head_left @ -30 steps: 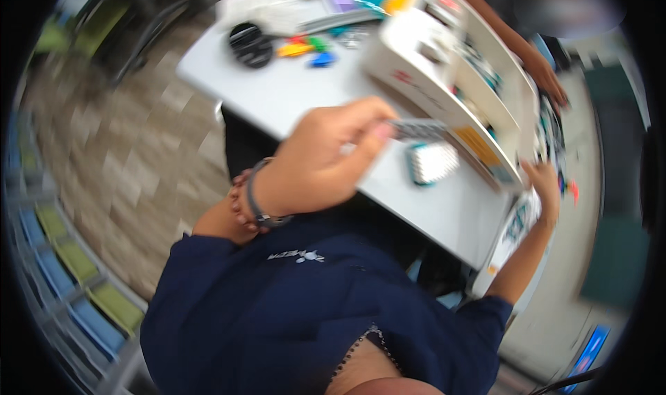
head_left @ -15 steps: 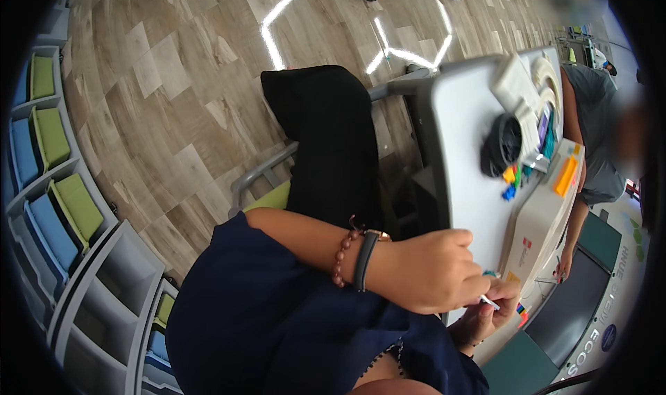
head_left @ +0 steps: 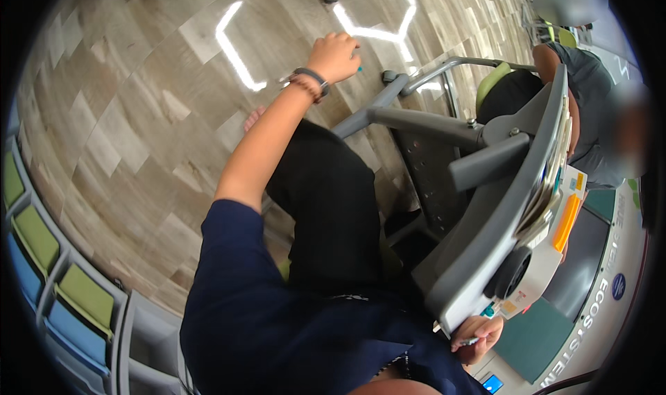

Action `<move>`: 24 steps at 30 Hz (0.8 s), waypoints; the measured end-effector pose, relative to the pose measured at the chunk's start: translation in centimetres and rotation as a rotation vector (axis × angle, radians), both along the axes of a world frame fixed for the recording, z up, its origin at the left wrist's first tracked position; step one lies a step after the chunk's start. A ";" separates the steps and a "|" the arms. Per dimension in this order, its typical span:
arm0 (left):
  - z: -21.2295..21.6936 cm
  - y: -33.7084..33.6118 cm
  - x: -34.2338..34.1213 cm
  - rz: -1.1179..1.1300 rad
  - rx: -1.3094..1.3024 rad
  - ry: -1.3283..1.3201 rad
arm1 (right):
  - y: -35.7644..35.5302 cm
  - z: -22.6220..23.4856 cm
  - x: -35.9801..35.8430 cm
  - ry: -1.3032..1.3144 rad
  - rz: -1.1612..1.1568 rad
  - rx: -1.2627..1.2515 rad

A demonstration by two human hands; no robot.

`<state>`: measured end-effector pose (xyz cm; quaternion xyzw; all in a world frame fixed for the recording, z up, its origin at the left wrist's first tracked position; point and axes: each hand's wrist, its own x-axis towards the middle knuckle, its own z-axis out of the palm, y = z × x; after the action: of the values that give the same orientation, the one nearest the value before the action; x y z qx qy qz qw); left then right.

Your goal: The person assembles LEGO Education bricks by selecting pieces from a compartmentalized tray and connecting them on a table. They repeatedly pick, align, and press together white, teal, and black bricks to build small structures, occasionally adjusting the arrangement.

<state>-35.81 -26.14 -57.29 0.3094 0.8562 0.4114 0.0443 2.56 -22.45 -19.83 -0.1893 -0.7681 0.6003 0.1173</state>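
Nearest to the body, a small grey piece (head_left: pixel 469 341) is pinched between the thumb and fingers of the right hand (head_left: pixel 483 332), just beside the corner of the table (head_left: pixel 482 259). Because the piece is small, it could be dropped over this edge if the wrist is turned or the hand is bumped. Little room is left there between the rim and the dark blue shirt (head_left: pixel 277 305). Beyond, a black round container (head_left: pixel 512 273) and a white box (head_left: pixel 544 270) are set on the table, so movement that way is limited. Farther down, the left hand (head_left: pixel 334 57) is stretched out over the wooden floor (head_left: pixel 139 117); its fingers are curled, and a small teal piece (head_left: pixel 360 69) is seen at their tips, but whether it is held or lies behind them cannot be told. If it is loose, it could be pushed away by the fingertips, perhaps toward the wheel (head_left: pixel 390 77). On the right, the reach is bounded by the grey table frame (head_left: pixel 430 125), where the knuckles could be knocked; wider room is offered on the left.
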 end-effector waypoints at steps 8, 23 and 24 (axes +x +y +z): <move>-15.6 16.2 0.8 -0.683 -0.860 0.026 | -1.1 1.5 3.3 -0.151 -0.382 -0.090; -28.3 10.9 2.0 -0.591 -0.497 0.453 | -3.3 2.5 4.1 -0.109 -1.147 -0.073; -28.0 10.1 2.1 -0.600 -0.505 0.488 | -3.3 2.5 4.2 -0.095 -1.142 -0.080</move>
<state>-33.68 -16.02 -85.25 0.6109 0.7876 0.0740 0.0327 6.75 -25.80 -17.36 -0.6052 -0.5253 0.4611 0.3809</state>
